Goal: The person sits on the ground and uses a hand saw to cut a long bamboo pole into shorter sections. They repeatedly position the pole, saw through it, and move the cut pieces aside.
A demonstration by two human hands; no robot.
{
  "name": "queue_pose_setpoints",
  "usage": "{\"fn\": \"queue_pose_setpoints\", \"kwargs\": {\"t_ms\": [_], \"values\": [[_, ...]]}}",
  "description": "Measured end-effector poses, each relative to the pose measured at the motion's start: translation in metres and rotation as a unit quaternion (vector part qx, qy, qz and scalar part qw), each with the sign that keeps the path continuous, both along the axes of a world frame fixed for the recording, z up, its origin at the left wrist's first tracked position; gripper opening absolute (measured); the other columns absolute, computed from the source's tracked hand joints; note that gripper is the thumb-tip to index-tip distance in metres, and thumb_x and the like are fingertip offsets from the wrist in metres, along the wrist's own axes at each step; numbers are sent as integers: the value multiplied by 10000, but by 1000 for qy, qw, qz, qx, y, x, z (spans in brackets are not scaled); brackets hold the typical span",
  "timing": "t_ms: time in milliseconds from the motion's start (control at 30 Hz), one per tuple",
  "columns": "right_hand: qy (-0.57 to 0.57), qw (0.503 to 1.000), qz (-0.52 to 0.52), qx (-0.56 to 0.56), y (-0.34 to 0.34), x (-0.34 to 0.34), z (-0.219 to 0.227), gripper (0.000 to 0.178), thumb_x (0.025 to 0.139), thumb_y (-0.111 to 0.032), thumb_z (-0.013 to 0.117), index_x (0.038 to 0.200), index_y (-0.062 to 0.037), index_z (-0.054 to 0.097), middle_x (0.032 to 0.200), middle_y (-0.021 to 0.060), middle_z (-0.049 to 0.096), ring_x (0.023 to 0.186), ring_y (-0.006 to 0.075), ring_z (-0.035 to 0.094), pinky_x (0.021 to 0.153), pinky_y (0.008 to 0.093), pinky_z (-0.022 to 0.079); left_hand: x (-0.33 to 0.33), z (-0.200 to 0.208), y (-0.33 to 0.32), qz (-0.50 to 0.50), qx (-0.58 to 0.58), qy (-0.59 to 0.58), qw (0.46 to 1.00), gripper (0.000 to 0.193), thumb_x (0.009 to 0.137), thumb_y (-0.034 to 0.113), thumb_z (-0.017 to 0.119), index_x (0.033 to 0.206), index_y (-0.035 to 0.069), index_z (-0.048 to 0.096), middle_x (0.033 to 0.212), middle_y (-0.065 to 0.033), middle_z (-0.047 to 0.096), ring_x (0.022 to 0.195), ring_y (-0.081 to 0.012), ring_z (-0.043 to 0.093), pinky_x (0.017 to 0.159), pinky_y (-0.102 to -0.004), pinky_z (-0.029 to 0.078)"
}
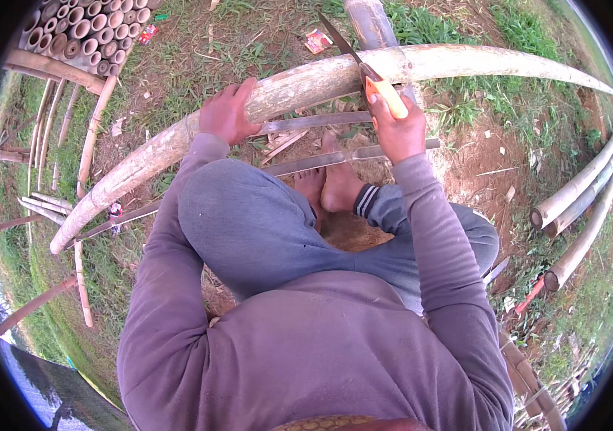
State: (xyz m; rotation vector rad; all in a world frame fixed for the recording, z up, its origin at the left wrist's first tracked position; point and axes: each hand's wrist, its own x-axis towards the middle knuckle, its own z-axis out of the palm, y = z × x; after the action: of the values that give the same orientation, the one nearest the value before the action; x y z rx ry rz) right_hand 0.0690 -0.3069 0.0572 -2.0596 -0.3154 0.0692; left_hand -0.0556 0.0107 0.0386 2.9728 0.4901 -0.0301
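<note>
My left hand (227, 115) clasps a bamboo pole (314, 82) lying over a grey beam (370, 23) beyond my feet (339, 188), my right hand (403, 133) clenching an orange-handled saw (368, 73) that could skid if the pole rolls

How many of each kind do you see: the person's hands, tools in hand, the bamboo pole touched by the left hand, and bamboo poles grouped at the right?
Left hand and right hand: 2
Orange-handled cutting tool: 1
Bamboo pole touched by the left hand: 1
Bamboo poles at the right: 3
Total: 7
</note>
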Motion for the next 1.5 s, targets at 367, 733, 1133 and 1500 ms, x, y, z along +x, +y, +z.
{"fn": "queue_pose_setpoints", "kwargs": {"t_ms": [367,733,1133,1500], "values": [[-28,999,16,37,-74,-53,-27,273,976,-214,825,1045,38,747,796,170,735,699,210,726,633,372,546,-1,-6,-5,-17,-3,-10,1000,996,696,389,952,1563,228,489,1378,-127,671,1248,-384,668,1057,-528,526],[65,982,102,146,0,8,-13,457,1000,-357,737,1243,21,654,1010,231,751,932,359,756,824,451,570,46,12,-25,-91,18,-47,995,1113,659,455,966,1595,157,441,1435,-196,656,1313,-410,643,1090,-538,505],[44,996,72,16,-147,-130,72,262,1014,-121,744,1194,53,666,933,150,766,822,218,780,734,353,592,50,9,-31,-52,-39,46,997,1039,689,460,930,1571,151,477,1294,-197,695,1131,-419,717,955,-518,575],[22,999,11,22,-4,-11,25,330,1023,-278,772,1099,37,712,794,179,725,703,237,703,664,399,548,55,12,-26,-70,-38,19,997,1037,674,445,942,1566,181,482,1287,-186,703,1140,-411,718,951,-517,577]]}}
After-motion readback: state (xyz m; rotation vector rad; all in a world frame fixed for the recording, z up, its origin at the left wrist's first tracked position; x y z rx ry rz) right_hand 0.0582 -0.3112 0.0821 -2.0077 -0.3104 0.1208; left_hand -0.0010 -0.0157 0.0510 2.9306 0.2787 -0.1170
